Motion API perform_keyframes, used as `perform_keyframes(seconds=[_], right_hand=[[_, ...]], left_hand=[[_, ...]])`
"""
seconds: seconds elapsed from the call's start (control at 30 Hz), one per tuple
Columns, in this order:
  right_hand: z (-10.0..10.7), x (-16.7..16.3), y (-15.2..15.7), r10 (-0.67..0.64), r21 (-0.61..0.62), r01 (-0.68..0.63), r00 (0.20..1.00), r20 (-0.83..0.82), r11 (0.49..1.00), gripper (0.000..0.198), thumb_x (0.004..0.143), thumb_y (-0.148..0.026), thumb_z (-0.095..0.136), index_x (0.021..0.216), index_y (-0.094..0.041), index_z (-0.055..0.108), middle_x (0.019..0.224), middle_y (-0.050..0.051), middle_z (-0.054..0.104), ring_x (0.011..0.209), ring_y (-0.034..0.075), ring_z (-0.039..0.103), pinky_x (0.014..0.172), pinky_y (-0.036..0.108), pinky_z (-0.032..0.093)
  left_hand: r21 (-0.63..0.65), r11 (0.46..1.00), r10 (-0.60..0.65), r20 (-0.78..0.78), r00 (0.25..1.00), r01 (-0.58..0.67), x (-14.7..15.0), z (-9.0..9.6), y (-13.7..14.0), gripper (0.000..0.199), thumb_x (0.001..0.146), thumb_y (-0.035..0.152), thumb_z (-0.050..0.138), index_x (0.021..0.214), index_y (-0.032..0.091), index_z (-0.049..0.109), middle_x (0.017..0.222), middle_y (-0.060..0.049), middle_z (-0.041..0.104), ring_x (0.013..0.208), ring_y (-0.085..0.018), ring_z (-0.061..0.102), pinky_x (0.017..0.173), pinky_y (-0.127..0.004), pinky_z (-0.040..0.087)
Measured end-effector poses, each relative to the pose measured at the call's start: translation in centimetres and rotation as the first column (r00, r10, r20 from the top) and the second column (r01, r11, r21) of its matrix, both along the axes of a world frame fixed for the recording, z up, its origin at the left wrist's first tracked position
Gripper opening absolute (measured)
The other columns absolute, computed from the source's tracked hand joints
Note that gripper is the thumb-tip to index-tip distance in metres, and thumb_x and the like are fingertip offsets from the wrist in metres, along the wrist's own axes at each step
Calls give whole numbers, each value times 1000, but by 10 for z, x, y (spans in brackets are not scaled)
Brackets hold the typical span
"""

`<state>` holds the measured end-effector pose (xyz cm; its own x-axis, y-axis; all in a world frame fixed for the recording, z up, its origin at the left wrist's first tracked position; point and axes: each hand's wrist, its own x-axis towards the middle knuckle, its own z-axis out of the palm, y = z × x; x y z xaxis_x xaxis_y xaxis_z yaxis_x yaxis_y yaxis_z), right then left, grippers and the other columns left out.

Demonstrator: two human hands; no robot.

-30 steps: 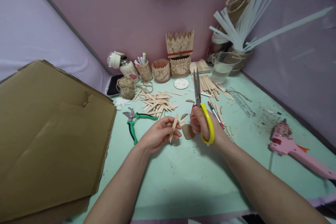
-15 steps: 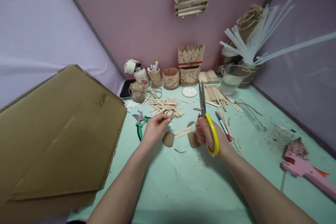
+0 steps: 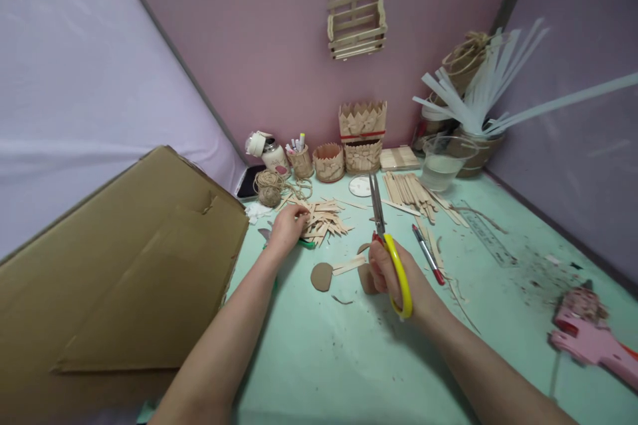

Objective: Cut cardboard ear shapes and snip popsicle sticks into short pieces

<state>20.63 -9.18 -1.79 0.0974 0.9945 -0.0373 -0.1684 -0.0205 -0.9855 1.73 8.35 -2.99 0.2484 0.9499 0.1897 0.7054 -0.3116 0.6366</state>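
My right hand (image 3: 391, 272) is closed around the yellow handles of a pair of scissors (image 3: 379, 212), whose blades point up and away from me. My left hand (image 3: 288, 231) is at the left edge of a pile of cut wooden craft sticks (image 3: 326, 219). Its fingers are curled together, and whatever lies between them is too small to make out. Under that hand, green-handled pruning shears (image 3: 306, 244) are partly covered. A rounded cardboard piece (image 3: 321, 277) lies between my hands, a second cardboard piece (image 3: 367, 279) sits beside my right hand, and pale sticks (image 3: 347, 265) lie between the two.
A large cardboard sheet (image 3: 149, 265) takes up the left side. Long craft sticks (image 3: 409, 192), a marker (image 3: 428, 255) and a ruler (image 3: 486, 232) lie to the right, with a pink glue gun (image 3: 588, 339) beyond. A twine ball (image 3: 269, 194), stick-covered pots (image 3: 329, 163) and a water cup (image 3: 441, 169) line the back.
My left hand has moved left and away from me, from above the cardboard pieces to the pile's edge, now covering part of the shears. My right hand still holds the scissors.
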Motion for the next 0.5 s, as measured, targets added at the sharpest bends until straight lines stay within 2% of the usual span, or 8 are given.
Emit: perform_keyframes(seconds=[0.17,0.27,0.37,0.4,0.43,0.5], right_hand=[[-3,-1,-1,18,-10,-18,1000,24,1000,41,90,-59,45,72,-24,34,49,-10,33,44,10,28,43,24,23],[-4,-2,-2,35,-10,-35,999,26,999,41,92,-59,43,72,-24,33,50,-10,31,44,10,29,44,25,25],[-2,-2,-2,37,-14,-36,997,60,999,42,91,-60,42,71,-25,33,50,-9,32,45,11,32,45,26,27],[-1,-2,-2,33,-19,-31,996,82,999,43,91,-62,41,71,-25,33,50,-9,32,45,11,33,45,26,27],[0,-3,-2,28,-27,-25,994,102,999,44,90,-63,41,71,-25,33,50,-9,33,45,11,33,45,26,26],[3,-3,-2,26,-47,-20,991,129,999,46,88,-66,40,71,-25,32,49,-9,33,45,11,32,45,26,26]], left_hand=[[9,1000,-29,-24,999,29,9,-5,-11,1,71,18,64,70,19,65,72,-3,63,72,-18,55,73,-30,42],[34,999,-31,16,999,31,11,4,-16,5,75,19,61,71,18,63,75,-3,62,76,-17,56,75,-30,44],[47,998,-46,160,986,39,15,21,-35,11,83,27,55,81,19,60,86,-3,61,82,-15,57,75,-27,47],[-3,997,-66,357,932,71,17,26,-45,13,84,31,55,85,19,59,87,-3,61,81,-14,58,72,-25,48],[-81,987,-71,543,837,136,20,30,-56,16,85,36,55,87,20,56,86,-2,61,76,-13,58,68,-24,48],[-244,927,-7,749,663,286,24,33,-77,21,84,40,58,88,21,52,85,0,62,64,-10,56,54,-20,44]])
